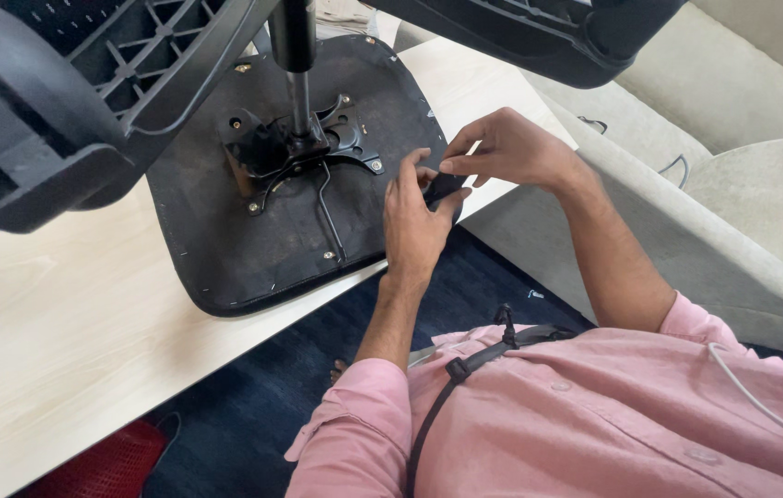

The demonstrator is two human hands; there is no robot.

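Both hands pinch small black part (442, 187) at seat base (225, 249) 3 o'clock edge: left hand (417, 221) grip closed, right hand (502, 148) fingertip-closed; light, stiff.

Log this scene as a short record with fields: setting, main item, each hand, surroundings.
setting: pale wooden table beside a beige sofa
main item: upturned office chair seat, black, with metal plate and gas post
left hand: on the seat's right edge, touching a small black part
right hand: pinching the same part
surroundings: dark blue carpet, red thing on the floor
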